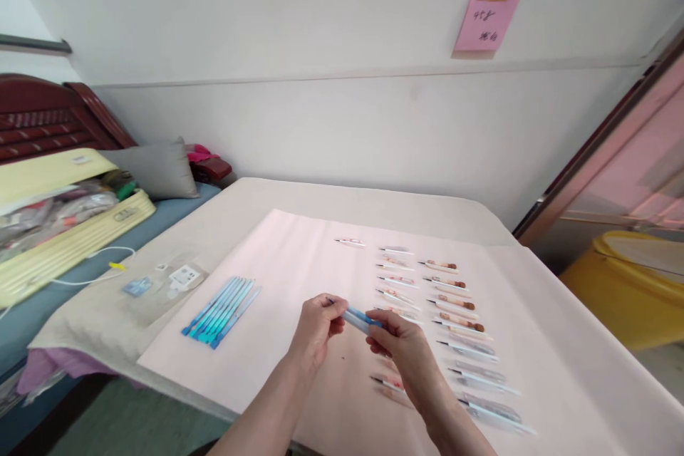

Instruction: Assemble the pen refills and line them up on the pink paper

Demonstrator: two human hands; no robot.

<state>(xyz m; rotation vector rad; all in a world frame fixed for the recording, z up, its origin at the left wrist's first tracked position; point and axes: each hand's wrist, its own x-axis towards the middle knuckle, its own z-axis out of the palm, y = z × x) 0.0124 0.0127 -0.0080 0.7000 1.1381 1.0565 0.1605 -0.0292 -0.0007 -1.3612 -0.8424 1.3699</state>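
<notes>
Both my hands hold one blue pen (359, 318) level above a pale pink sheet (288, 263) on the table. My left hand (316, 328) pinches the tip end, fingers closed. My right hand (402, 343) grips the other end, fingers curled round it. To the left on the sheet lies a tight bundle of several blue pens (221, 311). To the right, pens lie in two rows (454, 313), some with brown ends, some pale; my right hand hides part of the nearer ones.
The table (561, 342) wears a beige cloth and stands against a white wall with a pink note (485, 23). Small packets (160, 283) lie at the left edge. A yellow case (64, 221) sits on a bed at left; a yellow bin (625, 285) stands at right.
</notes>
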